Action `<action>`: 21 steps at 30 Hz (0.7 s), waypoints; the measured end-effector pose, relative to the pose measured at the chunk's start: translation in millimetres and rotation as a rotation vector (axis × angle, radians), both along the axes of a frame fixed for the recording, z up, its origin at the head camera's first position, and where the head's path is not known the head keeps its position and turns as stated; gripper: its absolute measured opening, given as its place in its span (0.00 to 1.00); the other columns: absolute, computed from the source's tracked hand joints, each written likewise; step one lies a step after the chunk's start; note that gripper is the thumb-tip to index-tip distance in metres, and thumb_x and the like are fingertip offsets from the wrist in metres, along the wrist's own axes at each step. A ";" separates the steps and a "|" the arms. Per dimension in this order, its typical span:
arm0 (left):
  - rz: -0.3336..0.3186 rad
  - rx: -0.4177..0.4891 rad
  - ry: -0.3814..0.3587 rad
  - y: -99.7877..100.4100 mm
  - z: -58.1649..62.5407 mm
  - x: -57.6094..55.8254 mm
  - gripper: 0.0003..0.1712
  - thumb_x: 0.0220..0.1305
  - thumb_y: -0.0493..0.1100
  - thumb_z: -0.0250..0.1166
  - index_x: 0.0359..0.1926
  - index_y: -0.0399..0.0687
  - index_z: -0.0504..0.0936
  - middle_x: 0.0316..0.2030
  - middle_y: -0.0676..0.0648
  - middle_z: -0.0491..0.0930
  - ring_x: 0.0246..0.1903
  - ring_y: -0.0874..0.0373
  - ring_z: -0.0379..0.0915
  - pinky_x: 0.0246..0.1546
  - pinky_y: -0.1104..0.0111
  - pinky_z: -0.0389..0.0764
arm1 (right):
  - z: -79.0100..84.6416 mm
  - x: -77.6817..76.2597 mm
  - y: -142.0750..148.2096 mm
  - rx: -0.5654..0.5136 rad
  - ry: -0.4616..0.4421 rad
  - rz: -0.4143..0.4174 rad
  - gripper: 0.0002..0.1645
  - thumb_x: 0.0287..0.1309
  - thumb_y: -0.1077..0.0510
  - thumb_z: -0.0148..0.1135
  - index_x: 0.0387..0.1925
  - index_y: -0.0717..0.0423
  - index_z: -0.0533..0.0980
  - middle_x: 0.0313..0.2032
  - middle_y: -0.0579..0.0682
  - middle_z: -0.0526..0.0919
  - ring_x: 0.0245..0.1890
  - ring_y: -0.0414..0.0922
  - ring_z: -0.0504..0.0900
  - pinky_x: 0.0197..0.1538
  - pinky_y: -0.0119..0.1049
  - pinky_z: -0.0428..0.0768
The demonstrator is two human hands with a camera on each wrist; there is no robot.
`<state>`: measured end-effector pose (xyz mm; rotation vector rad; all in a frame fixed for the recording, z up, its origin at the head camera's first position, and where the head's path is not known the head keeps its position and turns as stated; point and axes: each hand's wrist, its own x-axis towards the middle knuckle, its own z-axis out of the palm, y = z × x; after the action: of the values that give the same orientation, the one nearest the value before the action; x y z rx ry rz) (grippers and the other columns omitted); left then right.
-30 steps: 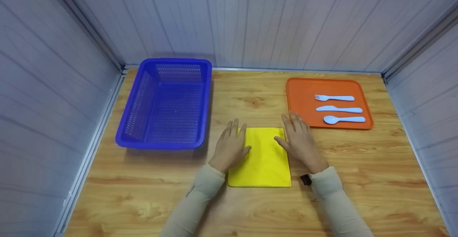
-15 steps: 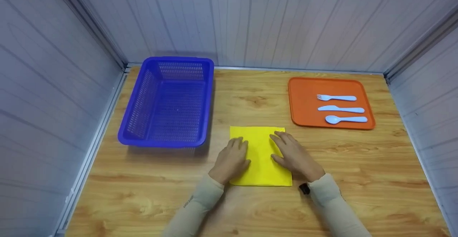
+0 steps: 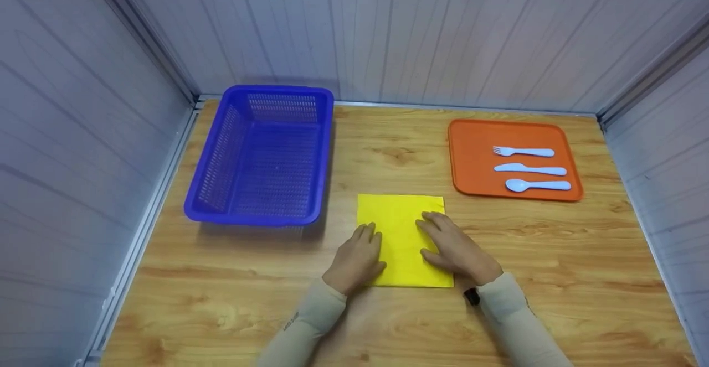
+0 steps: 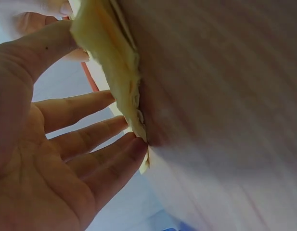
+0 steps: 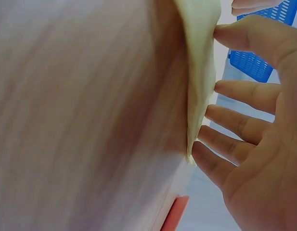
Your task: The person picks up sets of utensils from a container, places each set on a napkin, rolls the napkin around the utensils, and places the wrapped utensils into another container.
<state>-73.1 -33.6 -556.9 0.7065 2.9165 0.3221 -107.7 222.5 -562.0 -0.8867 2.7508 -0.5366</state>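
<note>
Okay, left hand [image 3: 357, 259] on the left part of a yellow cloth [image 3: 401, 234], wide, with fingers loosely spread and tips touching. Right hand [image 3: 457, 248] on the right part, wide too, with thumb apart from fingers and tips against the cloth in the right wrist view. Cloth squarish, between the hands and partly under them, around mid-width of the wood-grain surface [image 3: 388, 328]. Uneven layers along an edge in the left wrist view. Pale sleeves [image 3: 310, 322] on both arms; black item [image 3: 472, 296] by the right cuff, too small to tell. Farther out, left: blue basket [image 3: 327, 151] with slotted sides, apart from the cloth, near the back wall [image 3: 388, 35]. Farther out, right: orange tray [image 3: 473, 159], near the cloth's far right corner, apart from it. On the tray, mostly right half: white fork [image 3: 523, 151], knife [image 3: 530, 170], spoon [image 3: 537, 185], far to near, handles to the right.
</note>
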 end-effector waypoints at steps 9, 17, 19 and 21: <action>0.002 0.016 -0.004 -0.9 -2.7 -0.2 0.34 0.61 0.51 0.71 0.61 0.34 0.75 0.65 0.33 0.69 0.64 0.38 0.66 0.60 0.55 0.75 | 0.1 0.1 1.5 -0.032 0.054 0.031 0.35 0.64 0.53 0.65 0.68 0.62 0.69 0.68 0.62 0.65 0.68 0.58 0.63 0.66 0.52 0.69; 0.003 0.004 -0.071 -2.4 0.8 -6.7 0.35 0.62 0.51 0.70 0.63 0.34 0.74 0.67 0.33 0.67 0.66 0.39 0.64 0.61 0.54 0.74 | -0.8 -1.7 1.5 -0.013 0.013 -0.005 0.36 0.65 0.50 0.64 0.69 0.59 0.68 0.70 0.60 0.64 0.69 0.56 0.62 0.68 0.52 0.67; 0.000 -0.005 -0.089 -3.4 1.2 -9.7 0.35 0.62 0.51 0.70 0.63 0.34 0.74 0.68 0.33 0.66 0.67 0.39 0.63 0.62 0.54 0.72 | -0.8 -2.0 0.6 -0.009 0.010 -0.015 0.36 0.64 0.49 0.64 0.69 0.58 0.69 0.69 0.59 0.64 0.69 0.56 0.62 0.68 0.52 0.67; -0.002 -0.015 -0.100 -4.5 1.5 -12.7 0.35 0.62 0.50 0.70 0.63 0.34 0.74 0.68 0.33 0.66 0.67 0.40 0.63 0.62 0.55 0.72 | -0.5 -2.0 -0.8 -0.005 0.005 -0.025 0.36 0.64 0.48 0.65 0.69 0.59 0.69 0.69 0.59 0.64 0.69 0.56 0.63 0.67 0.52 0.67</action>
<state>-85.8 -38.0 -555.4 0.6718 2.8209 0.3257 -109.7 221.7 -562.5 -0.8566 2.7701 -0.5473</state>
